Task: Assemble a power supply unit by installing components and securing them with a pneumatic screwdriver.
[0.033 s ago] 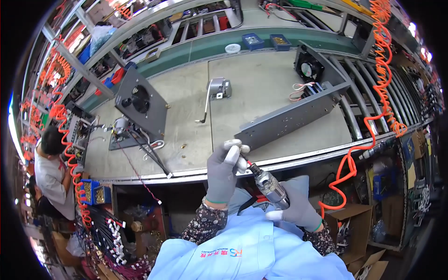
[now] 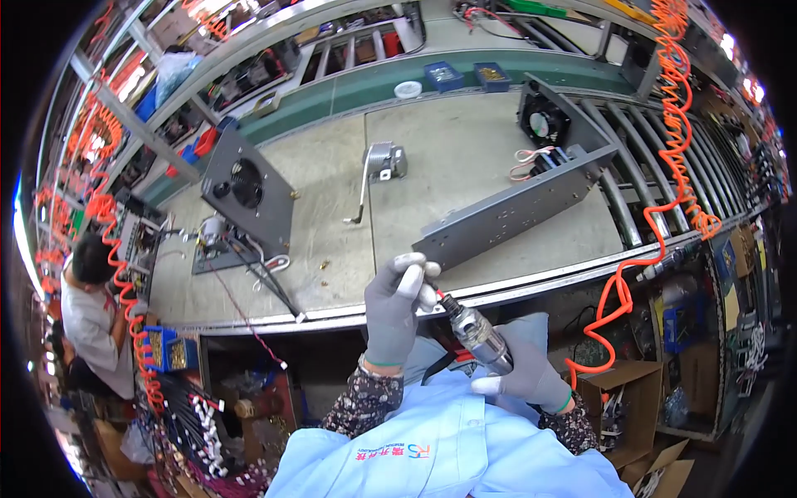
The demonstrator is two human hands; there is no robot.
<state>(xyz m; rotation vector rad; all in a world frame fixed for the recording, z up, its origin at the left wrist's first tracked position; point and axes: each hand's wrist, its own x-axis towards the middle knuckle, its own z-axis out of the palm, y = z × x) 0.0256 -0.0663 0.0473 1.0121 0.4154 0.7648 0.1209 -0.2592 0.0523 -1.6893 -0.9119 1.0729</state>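
My right hand [image 2: 525, 371], in a grey glove, grips a silver and black air screwdriver [image 2: 480, 336] whose tip points up and to the left. My left hand [image 2: 392, 319], gloved in grey with whitish fingertips, is closed in a pinch close to that tip. What its fingers hold is too small to make out. Just beyond them lies the near corner of a bent dark grey metal chassis [image 2: 515, 222], with a black fan [image 2: 544, 123] and wired parts at its far end. Farther back on the table sits a grey metal component [image 2: 385, 160] with a lead.
At left stands another grey panel [image 2: 270, 195] with a fan opening, wires trailing over the table edge. Rollers [image 2: 635, 178] adjoin the table's right side. An orange coiled hose [image 2: 614, 311] hangs at right. Blue screw bins [image 2: 170, 350] and a person [image 2: 95, 319] are at far left.
The whole scene has shifted slightly left in view. Both hands keep nearly the same pose, with the screwdriver still in my right hand.
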